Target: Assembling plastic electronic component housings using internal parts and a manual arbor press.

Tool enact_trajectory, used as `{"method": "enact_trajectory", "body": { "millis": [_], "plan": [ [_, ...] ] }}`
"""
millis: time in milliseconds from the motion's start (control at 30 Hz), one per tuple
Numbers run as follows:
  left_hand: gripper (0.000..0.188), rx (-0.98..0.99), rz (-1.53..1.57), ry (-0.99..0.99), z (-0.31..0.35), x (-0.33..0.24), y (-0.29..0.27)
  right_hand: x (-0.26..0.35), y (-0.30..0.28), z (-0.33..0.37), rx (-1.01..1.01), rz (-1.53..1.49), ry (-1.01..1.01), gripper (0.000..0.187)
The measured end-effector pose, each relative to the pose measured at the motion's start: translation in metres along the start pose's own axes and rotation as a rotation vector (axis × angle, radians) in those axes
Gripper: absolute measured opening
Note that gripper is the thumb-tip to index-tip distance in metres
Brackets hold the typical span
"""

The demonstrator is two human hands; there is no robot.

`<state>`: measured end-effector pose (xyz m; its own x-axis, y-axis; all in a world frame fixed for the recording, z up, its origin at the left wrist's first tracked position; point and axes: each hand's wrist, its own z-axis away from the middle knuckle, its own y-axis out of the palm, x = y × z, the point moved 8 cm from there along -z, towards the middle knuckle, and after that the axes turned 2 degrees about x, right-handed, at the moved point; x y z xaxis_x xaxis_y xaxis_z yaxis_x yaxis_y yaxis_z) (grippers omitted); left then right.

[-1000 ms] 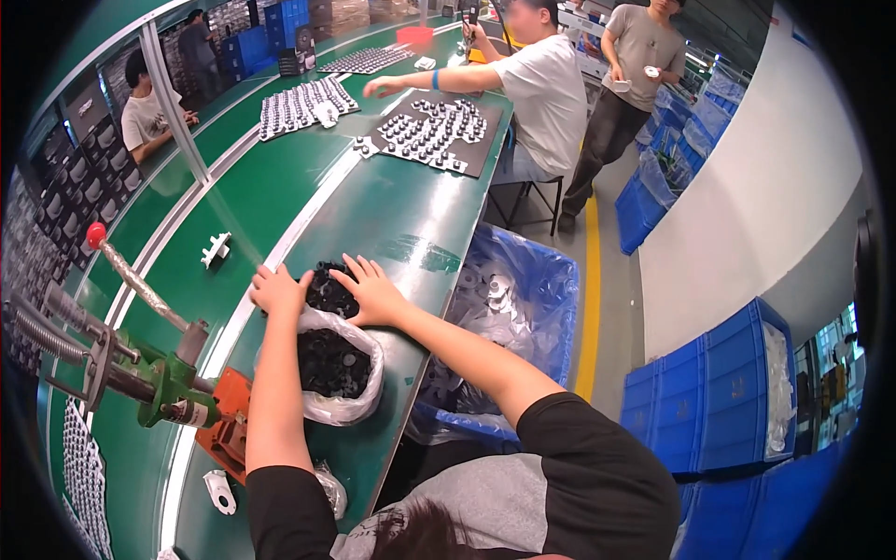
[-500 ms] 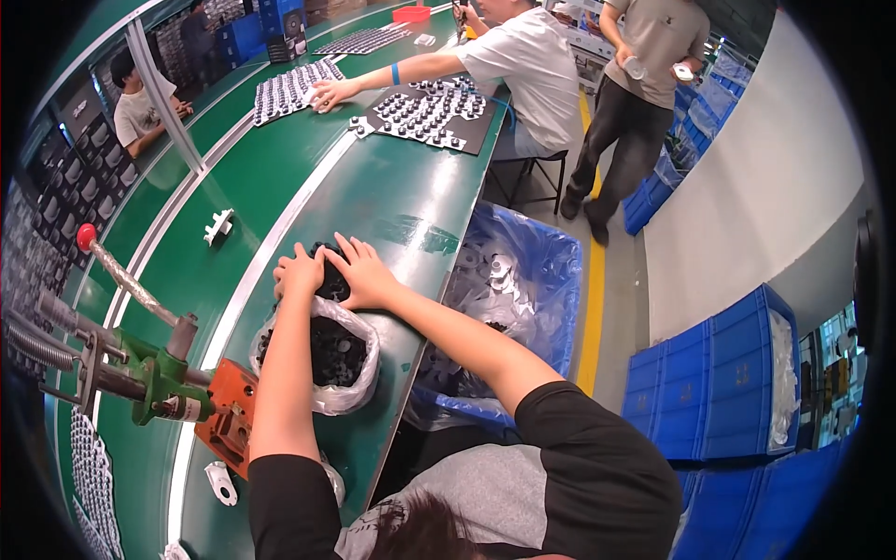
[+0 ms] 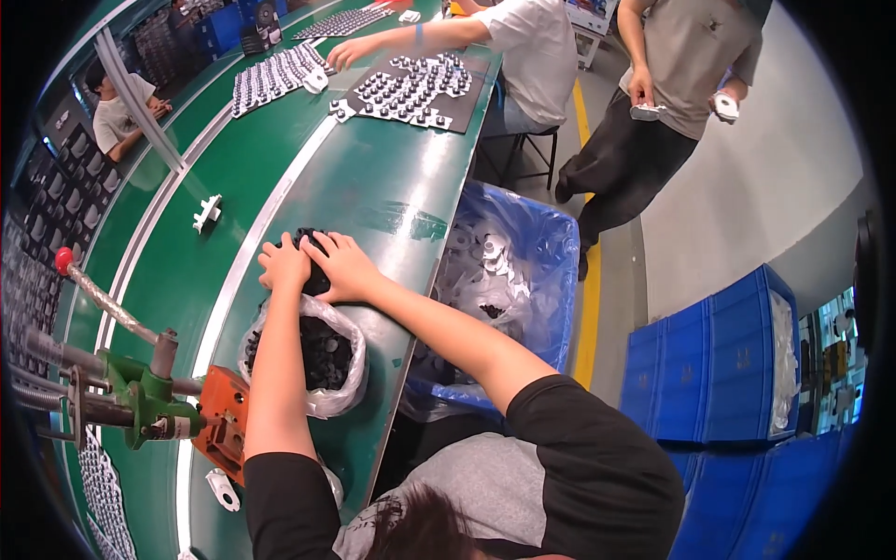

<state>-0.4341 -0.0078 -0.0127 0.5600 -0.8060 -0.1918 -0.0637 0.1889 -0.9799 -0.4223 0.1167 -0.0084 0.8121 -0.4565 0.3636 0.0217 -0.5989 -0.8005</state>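
Note:
Both of my hands are cupped together around a heap of small black parts [image 3: 316, 279] on the green table, just beyond a clear plastic bag. My left hand [image 3: 286, 268] curves over the heap's left side. From the other side my right hand [image 3: 346, 271] presses in, its fingertips close to those of the left. Part of the heap is hidden under my fingers. The open bag [image 3: 338, 403] sits below my hands and holds many more black parts [image 3: 324, 355]; my left forearm crosses over its left side.
At left stands a green hand press [image 3: 140, 401] with a red-knobbed lever and orange base [image 3: 222, 415]. A white part [image 3: 207, 214] lies on the green belt. To the right is a lined blue crate [image 3: 551, 280] of white parts. A co-worker's arm [image 3: 401, 39] reaches over filled trays; another person [image 3: 691, 84] stands nearby.
My hands stay cupped around the black parts. The view has shifted slightly. The seated co-worker's hand has lifted off the white parts, and the standing person has come closer.

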Motion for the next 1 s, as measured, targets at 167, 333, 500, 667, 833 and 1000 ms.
{"method": "enact_trajectory", "body": {
  "millis": [167, 333, 500, 667, 833, 1000],
  "plan": [
    [0.039, 0.024, 0.008, 0.06, -0.002, -0.005, 0.009, 0.001, -0.002, -0.001, -0.044, 0.048, -0.016, 0.1],
    [0.042, 0.105, 0.146, 0.031, -0.014, 0.007, 0.019, 0.006, 0.006, -0.013, -0.075, 0.015, -0.002, 0.084],
    [0.044, 0.142, 0.303, 0.084, -0.03, 0.02, 0.028, 0.009, 0.013, -0.021, -0.163, 0.026, 0.028, 0.066],
    [0.044, 0.044, 0.295, 0.114, -0.021, 0.009, 0.01, 0.007, 0.009, -0.02, -0.237, 0.065, 0.038, 0.07],
    [0.043, 0.087, 0.357, 0.145, -0.054, 0.016, 0.025, 0.004, 0.002, -0.022, -0.311, -0.078, 0.04, 0.062],
    [0.043, 0.084, 0.44, 0.159, -0.057, 0.005, 0.018, -0.007, -0.003, -0.024, -0.302, -0.204, 0.093, 0.076]
  ]
}}
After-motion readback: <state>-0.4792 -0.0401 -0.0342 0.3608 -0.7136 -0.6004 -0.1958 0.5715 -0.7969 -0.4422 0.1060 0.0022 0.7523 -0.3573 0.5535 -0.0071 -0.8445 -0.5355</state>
